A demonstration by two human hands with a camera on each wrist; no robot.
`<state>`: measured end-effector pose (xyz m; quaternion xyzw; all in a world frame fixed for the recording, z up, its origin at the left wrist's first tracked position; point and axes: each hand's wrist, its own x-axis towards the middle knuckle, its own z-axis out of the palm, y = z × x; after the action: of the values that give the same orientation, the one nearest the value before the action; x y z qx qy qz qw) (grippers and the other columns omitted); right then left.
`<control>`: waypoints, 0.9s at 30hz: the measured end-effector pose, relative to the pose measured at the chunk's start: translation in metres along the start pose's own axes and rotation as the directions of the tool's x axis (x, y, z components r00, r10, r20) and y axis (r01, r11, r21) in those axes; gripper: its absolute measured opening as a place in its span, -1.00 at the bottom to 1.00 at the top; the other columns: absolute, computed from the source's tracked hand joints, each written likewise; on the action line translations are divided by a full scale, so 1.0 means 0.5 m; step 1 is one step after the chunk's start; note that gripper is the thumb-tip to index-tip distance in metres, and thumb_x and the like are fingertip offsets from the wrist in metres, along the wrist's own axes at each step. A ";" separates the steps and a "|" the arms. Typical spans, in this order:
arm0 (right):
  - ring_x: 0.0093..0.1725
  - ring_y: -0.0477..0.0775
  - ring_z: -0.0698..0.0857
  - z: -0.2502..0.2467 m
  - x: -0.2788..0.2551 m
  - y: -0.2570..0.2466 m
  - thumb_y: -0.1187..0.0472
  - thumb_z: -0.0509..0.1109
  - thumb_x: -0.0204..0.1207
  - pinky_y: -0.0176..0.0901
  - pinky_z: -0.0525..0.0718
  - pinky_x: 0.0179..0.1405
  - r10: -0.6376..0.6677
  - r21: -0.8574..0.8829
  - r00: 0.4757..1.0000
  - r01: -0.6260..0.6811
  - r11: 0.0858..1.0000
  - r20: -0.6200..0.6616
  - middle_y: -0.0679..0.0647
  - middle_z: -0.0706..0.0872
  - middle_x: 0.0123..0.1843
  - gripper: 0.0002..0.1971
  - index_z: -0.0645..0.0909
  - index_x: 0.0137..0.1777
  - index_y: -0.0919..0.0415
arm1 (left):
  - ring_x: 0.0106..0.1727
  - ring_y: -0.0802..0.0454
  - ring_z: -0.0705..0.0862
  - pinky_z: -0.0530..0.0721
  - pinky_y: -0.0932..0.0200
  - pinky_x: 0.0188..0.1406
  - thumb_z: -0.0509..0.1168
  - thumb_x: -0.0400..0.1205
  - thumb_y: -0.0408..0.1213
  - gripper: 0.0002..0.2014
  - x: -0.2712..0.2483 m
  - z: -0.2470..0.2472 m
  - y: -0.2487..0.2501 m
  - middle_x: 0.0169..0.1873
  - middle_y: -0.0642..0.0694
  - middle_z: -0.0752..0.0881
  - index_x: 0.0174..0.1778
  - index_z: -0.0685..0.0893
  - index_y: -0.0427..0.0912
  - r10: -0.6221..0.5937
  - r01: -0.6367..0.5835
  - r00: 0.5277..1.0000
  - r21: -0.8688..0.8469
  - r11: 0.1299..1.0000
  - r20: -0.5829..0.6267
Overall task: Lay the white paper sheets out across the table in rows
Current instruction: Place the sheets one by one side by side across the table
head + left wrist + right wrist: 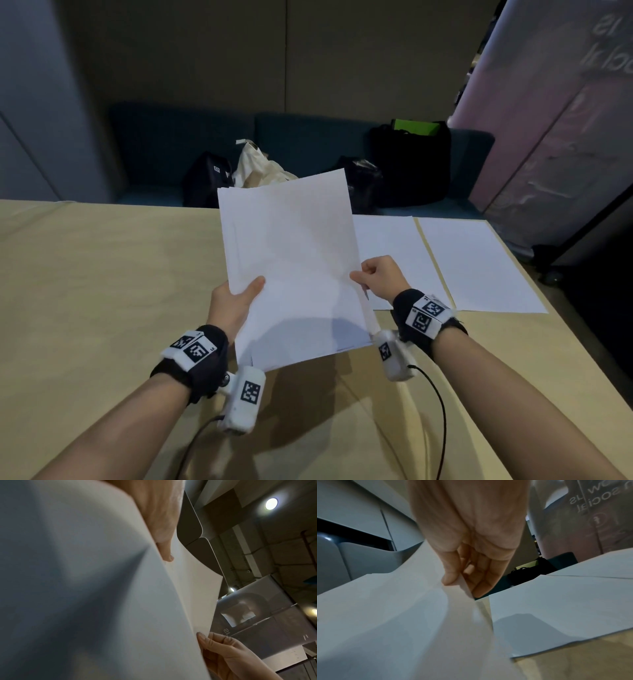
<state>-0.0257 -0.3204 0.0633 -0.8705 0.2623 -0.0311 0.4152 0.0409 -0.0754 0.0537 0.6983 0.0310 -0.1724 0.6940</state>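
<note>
Only two laid sheets (479,263) lay side by side at the right of the table (102,274), while the left hand (233,301) gripped the remaining stack (291,260) mid-frame and the right hand (380,274) pinched its top sheet's edge (most apparently left).

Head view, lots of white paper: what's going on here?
A person is laying paper out on a tan table. The left hand holds a stack of white sheets above the table, thumb on top. The right hand pinches the stack's right edge, apparently peeling off the top sheet. Two sheets already lie flat side by side near the table's far right corner; the rest is uncovered.
</note>
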 end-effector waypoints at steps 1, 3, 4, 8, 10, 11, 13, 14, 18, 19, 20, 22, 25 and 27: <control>-0.46 0.07 0.36 0.004 0.001 -0.004 0.29 0.43 0.45 -0.24 0.37 -0.36 0.003 0.021 1.000 -0.002 1.000 -0.016 0.19 0.43 -0.45 -0.55 0.33 -0.62 0.20 | 0.01 -0.12 0.69 0.58 0.12 0.00 0.38 0.56 -0.31 -0.70 0.003 -0.008 0.003 0.01 -0.20 0.71 0.18 0.65 -0.35 0.001 -0.001 1.000 0.000 1.000 0.000; -0.48 0.03 0.35 0.015 0.004 -0.012 0.32 0.43 0.44 -0.27 0.36 -0.37 0.015 0.060 0.999 -0.012 0.998 -0.047 0.14 0.39 -0.50 -0.53 0.32 -0.63 0.18 | 0.03 -0.13 0.69 0.58 0.10 0.04 0.37 0.57 -0.30 -0.69 0.007 -0.020 0.010 0.02 -0.21 0.72 0.19 0.65 -0.36 0.005 -0.005 1.000 0.004 1.000 0.006; -0.49 -0.03 0.36 0.021 0.005 -0.018 0.33 0.43 0.44 -0.27 0.38 -0.35 0.025 0.082 0.998 -0.020 0.996 -0.062 0.07 0.40 -0.53 -0.54 0.34 -0.63 0.15 | 0.03 -0.12 0.69 0.57 0.10 0.04 0.37 0.57 -0.30 -0.69 0.009 -0.026 0.014 0.02 -0.21 0.71 0.20 0.64 -0.36 0.009 -0.009 1.000 0.008 1.000 0.007; -0.47 -0.12 0.44 0.050 0.012 -0.036 0.34 0.37 0.52 -0.23 0.45 -0.08 0.055 0.124 0.993 -0.042 0.991 -0.103 0.02 0.48 -0.54 -0.60 0.42 -0.54 0.09 | 0.03 -0.09 0.68 0.54 0.15 0.02 0.36 0.58 -0.29 -0.66 0.018 -0.050 0.025 0.02 -0.19 0.70 0.22 0.64 -0.39 0.026 -0.027 1.000 0.036 0.999 0.004; -0.49 -0.09 0.38 0.066 0.013 -0.045 0.36 0.33 0.55 -0.30 0.46 -0.25 0.070 0.116 0.990 -0.056 0.992 -0.122 0.00 0.40 -0.52 -0.56 0.35 -0.55 0.10 | 0.04 -0.07 0.67 0.54 0.16 0.04 0.35 0.59 -0.28 -0.66 0.022 -0.064 0.027 0.05 -0.17 0.70 0.24 0.63 -0.38 0.035 -0.035 0.999 0.053 0.998 0.009; -0.51 -0.06 0.33 0.074 0.015 -0.049 0.36 0.31 0.56 -0.34 0.42 -0.41 0.077 0.108 0.989 -0.063 0.992 -0.128 0.00 0.33 -0.51 -0.53 0.28 -0.56 0.12 | 0.05 -0.06 0.66 0.53 0.16 0.05 0.35 0.59 -0.28 -0.66 0.024 -0.071 0.026 0.06 -0.17 0.70 0.24 0.63 -0.38 0.041 -0.042 0.999 0.062 0.997 0.012; -0.50 -0.01 0.23 0.086 0.020 -0.050 0.36 0.28 0.56 -0.31 0.27 -0.56 0.079 0.080 0.985 -0.067 0.995 -0.153 0.02 0.22 -0.50 -0.50 0.17 -0.56 0.12 | 0.06 -0.04 0.65 0.51 0.19 0.06 0.33 0.60 -0.28 -0.66 0.025 -0.083 0.029 0.06 -0.13 0.68 0.25 0.62 -0.37 0.055 -0.057 0.998 0.084 0.995 0.018; -0.49 0.01 0.20 0.089 0.024 -0.048 0.36 0.27 0.56 -0.26 0.23 -0.55 0.085 0.071 0.982 -0.073 0.995 -0.170 0.02 0.19 -0.50 -0.50 0.15 -0.55 0.12 | 0.07 -0.03 0.64 0.50 0.20 0.07 0.33 0.60 -0.28 -0.66 0.027 -0.088 0.030 0.06 -0.12 0.68 0.25 0.62 -0.36 0.059 -0.061 0.998 0.092 0.994 0.017; -0.48 0.04 0.17 0.093 0.046 -0.037 0.39 0.23 0.56 -0.13 0.17 -0.50 0.159 0.034 0.963 -0.155 0.987 -0.217 0.04 0.17 -0.51 -0.50 0.12 -0.56 0.14 | 0.09 -0.02 0.63 0.49 0.18 0.10 0.33 0.60 -0.26 -0.66 0.042 -0.126 0.029 0.07 -0.10 0.67 0.26 0.61 -0.33 0.042 -0.041 0.999 0.099 0.994 -0.012; -0.46 0.07 0.18 0.093 0.053 -0.034 0.39 0.22 0.57 -0.12 0.17 -0.48 0.173 0.020 0.957 -0.173 0.985 -0.234 0.04 0.18 -0.51 -0.51 0.13 -0.56 0.15 | 0.09 -0.03 0.64 0.49 0.18 0.11 0.33 0.60 -0.26 -0.65 0.047 -0.138 0.029 0.07 -0.11 0.68 0.27 0.61 -0.33 0.035 -0.033 0.999 0.097 0.995 -0.023; -0.41 0.09 0.22 0.092 0.061 -0.030 0.40 0.20 0.58 -0.12 0.20 -0.43 0.185 0.004 0.949 -0.191 0.982 -0.255 0.05 0.21 -0.50 -0.52 0.16 -0.55 0.16 | 0.09 -0.04 0.64 0.50 0.17 0.10 0.33 0.60 -0.26 -0.65 0.051 -0.150 0.028 0.08 -0.12 0.68 0.27 0.61 -0.33 0.030 -0.026 0.999 0.095 0.995 -0.033; -0.26 0.13 0.38 0.093 0.072 -0.029 0.42 0.15 0.60 -0.20 0.33 -0.23 0.214 -0.023 0.929 -0.231 0.973 -0.302 0.14 0.43 -0.40 -0.65 0.34 -0.46 0.26 | 0.08 -0.04 0.64 0.49 0.17 0.08 0.32 0.61 -0.26 -0.65 0.058 -0.174 0.027 0.07 -0.13 0.68 0.27 0.61 -0.34 0.023 -0.017 0.998 0.091 0.996 -0.058; 0.12 0.33 0.61 0.105 0.085 -0.043 0.48 0.10 0.59 -0.03 0.53 0.08 0.253 -0.037 0.912 -0.279 0.959 -0.324 0.38 0.63 0.12 -0.77 0.56 0.12 0.42 | 0.06 -0.03 0.63 0.49 0.20 0.04 0.32 0.61 -0.28 -0.65 0.070 -0.208 0.029 0.09 -0.17 0.68 0.27 0.61 -0.37 0.028 -0.017 0.993 0.096 0.995 -0.111; 0.28 0.38 0.58 0.120 0.091 -0.056 0.47 0.10 0.59 0.06 0.53 0.23 0.261 -0.029 0.909 -0.285 0.958 -0.325 0.40 0.57 0.33 -0.65 0.40 0.37 0.42 | 0.05 -0.02 0.63 0.48 0.20 0.04 0.32 0.61 -0.28 -0.65 0.078 -0.229 0.029 0.12 -0.20 0.69 0.27 0.61 -0.38 0.035 -0.022 0.990 0.096 0.995 -0.137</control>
<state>0.0421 -0.2854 0.0372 -0.8239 0.4458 -0.1022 0.3345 0.1043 0.0287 0.0538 0.7410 0.0608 -0.1148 0.6588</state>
